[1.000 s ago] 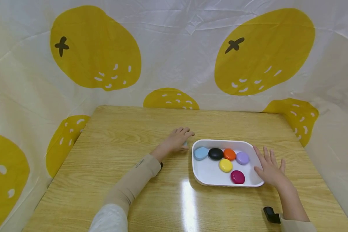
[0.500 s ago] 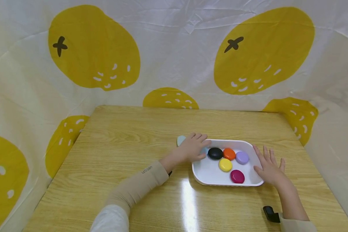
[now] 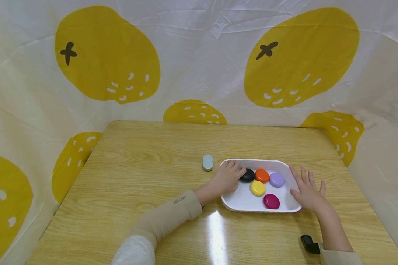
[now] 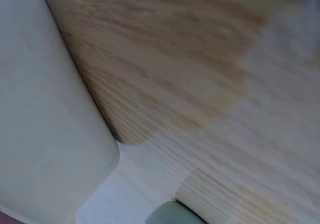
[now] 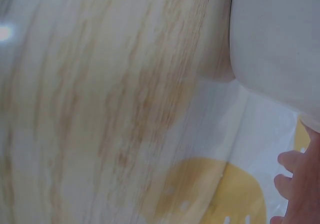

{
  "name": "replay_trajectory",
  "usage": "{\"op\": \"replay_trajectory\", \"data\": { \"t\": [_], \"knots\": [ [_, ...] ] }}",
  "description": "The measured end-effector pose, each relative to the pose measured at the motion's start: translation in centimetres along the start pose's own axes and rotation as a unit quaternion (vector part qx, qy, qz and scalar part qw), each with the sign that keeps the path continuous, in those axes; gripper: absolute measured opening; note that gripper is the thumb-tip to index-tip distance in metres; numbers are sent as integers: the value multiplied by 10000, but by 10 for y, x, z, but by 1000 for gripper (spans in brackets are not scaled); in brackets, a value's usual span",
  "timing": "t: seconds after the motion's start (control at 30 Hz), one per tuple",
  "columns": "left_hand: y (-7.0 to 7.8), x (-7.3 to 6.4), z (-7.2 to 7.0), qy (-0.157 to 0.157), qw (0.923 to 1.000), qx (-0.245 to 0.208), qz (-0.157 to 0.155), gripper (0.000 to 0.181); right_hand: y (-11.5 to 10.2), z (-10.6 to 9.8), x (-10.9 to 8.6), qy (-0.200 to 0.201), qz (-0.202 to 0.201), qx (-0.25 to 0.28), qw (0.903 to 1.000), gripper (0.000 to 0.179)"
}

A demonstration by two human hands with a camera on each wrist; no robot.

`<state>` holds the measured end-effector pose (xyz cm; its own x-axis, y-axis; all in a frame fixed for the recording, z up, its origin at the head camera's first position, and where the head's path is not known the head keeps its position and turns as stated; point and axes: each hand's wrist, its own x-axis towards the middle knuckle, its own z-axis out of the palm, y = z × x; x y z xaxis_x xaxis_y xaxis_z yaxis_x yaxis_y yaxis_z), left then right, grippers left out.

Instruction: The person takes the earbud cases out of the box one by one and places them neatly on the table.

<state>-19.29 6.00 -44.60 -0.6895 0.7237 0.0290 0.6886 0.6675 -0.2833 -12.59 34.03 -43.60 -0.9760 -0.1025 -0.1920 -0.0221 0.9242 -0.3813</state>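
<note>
My left hand [image 3: 227, 177] reaches over the left rim into the white tray [image 3: 245, 200], fingers bent downward at the edge of a black rounded piece [image 3: 248, 175]. It covers the spot where a light blue piece lay; whether it grips that piece I cannot tell. My right hand [image 3: 307, 189], fingers spread, rests against the tray's right rim. On the table, just left of the tray, sits a pale green piece [image 3: 207, 162], partly visible in the left wrist view as a green edge [image 4: 175, 214].
Also in the tray are orange [image 3: 262, 175], purple [image 3: 277, 180], yellow [image 3: 258, 188] and magenta [image 3: 271, 201] pieces. The wooden table [image 3: 146, 162] ends at a white curtain [image 3: 199, 55] with yellow fruit prints, behind and at both sides.
The left hand let go of the pale green piece on the table, then moved right into the tray over the light blue piece. The right hand stays at the rim.
</note>
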Motion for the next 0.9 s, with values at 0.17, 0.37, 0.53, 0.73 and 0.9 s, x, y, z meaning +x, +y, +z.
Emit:
{"op": "replay_trajectory", "data": {
  "t": [0.17, 0.37, 0.53, 0.73, 0.9],
  "knots": [
    [4, 0, 0, -344, 9983, 457, 65, 49, 1, 0, 0, 16, -9, -11, 10000, 78],
    [7, -2, -2, -388, 9965, 734, 32, 42, 1, 1, 0, 19, -19, 14, 10000, 78],
    [9, -2, 0, -210, 9971, 728, -77, 29, 2, 1, 0, 7, -4, 6, 10000, 78],
    [9, -3, 4, 91, 9972, 745, -74, 23, 3, 1, 1, 16, -23, 22, 10000, 78],
    [9, -4, 3, 158, 9974, 693, -77, 22, 1, 0, 0, 16, -21, 32, 10000, 78]
  ]
}}
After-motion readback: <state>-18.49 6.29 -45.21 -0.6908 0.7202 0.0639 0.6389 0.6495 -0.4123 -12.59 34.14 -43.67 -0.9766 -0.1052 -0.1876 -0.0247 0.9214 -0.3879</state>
